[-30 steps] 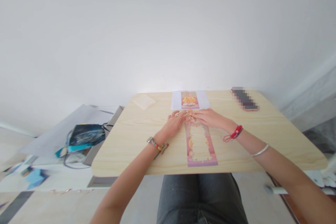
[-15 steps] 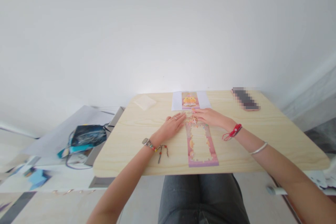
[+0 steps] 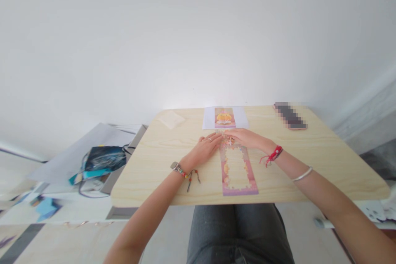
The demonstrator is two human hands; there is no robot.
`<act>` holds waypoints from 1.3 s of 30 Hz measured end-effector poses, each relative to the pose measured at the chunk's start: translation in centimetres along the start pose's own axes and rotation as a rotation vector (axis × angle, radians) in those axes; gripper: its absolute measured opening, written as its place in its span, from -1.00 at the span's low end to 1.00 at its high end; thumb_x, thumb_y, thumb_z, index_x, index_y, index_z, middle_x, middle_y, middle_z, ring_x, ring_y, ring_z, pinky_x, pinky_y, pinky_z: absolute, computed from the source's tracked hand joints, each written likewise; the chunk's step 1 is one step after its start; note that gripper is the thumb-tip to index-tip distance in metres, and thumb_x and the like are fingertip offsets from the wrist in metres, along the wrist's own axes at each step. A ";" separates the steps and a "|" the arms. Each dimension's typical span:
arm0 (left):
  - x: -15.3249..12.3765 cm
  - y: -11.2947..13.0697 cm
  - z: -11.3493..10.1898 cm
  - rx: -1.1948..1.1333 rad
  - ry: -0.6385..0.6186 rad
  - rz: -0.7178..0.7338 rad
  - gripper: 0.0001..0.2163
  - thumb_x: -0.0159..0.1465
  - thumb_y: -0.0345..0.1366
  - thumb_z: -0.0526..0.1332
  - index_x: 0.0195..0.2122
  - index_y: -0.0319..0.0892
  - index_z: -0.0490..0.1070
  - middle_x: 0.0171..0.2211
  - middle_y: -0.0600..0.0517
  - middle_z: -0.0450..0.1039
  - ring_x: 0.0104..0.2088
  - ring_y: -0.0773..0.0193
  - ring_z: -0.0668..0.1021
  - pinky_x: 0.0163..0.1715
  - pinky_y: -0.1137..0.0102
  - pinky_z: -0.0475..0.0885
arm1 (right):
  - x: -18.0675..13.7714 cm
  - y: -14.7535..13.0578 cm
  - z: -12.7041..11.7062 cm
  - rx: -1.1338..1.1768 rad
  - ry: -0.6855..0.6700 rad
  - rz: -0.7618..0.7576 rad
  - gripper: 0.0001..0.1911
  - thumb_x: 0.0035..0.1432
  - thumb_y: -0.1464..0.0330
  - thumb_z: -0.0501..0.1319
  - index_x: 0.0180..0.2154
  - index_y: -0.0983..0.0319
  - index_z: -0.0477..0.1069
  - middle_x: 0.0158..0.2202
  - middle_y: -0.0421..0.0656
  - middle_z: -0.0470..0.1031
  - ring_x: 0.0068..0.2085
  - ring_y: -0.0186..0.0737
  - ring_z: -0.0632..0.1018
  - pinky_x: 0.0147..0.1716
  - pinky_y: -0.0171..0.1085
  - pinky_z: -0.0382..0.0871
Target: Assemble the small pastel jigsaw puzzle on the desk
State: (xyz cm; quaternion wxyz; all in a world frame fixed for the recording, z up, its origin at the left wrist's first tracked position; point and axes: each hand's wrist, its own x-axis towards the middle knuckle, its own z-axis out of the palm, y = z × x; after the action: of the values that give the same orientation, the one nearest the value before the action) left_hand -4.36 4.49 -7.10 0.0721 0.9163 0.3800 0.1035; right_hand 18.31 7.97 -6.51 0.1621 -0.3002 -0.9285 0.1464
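A pinkish-purple jigsaw puzzle border (image 3: pixel 250 169) lies on the table with its middle unfilled, the wood showing through. Small loose puzzle pieces (image 3: pixel 229 142) are heaped at its far end. My left hand (image 3: pixel 206 147) rests to the left of this heap, fingers stretched out flat and their tips at the pieces. From the right, my right hand (image 3: pixel 244 137) reaches over the heap with fingers extended, covering part of it. Just beyond the hands is a white sheet with a printed reference picture (image 3: pixel 225 118) of a yellow-orange cartoon figure.
On the wooden table (image 3: pixel 287 165), a phone (image 3: pixel 290 116), blurred out, lies at the back right. A thin whitish packet (image 3: pixel 172 119) is at the back left. To the left of the table, a dark bag (image 3: pixel 105 159) and papers lie on a lower surface. A white wall stands behind.
My right hand has moved slightly left over the loose pieces, its fingertips nearer my left hand. The left hand has shifted slightly right. The puzzle border lies as before.
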 end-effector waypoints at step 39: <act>-1.2 0.8 -0.4 0.085 -0.004 0.002 -0.55 0.31 -0.11 -0.25 0.20 -0.11 -0.10 0.22 -0.06 -0.06 0.20 0.23 0.02 0.04 0.22 0.05 | -4.5 -1.2 0.2 -0.176 0.081 0.075 -0.60 0.15 0.52 -0.03 0.02 0.21 0.28 0.04 -0.07 0.31 0.04 -0.17 0.34 0.03 -0.13 0.22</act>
State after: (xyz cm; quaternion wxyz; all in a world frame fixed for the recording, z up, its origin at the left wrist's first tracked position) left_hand -4.69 3.10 -6.74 0.0339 0.9192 0.3830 0.0855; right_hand 21.11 4.29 -7.19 0.1670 -0.3534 -0.9186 0.0579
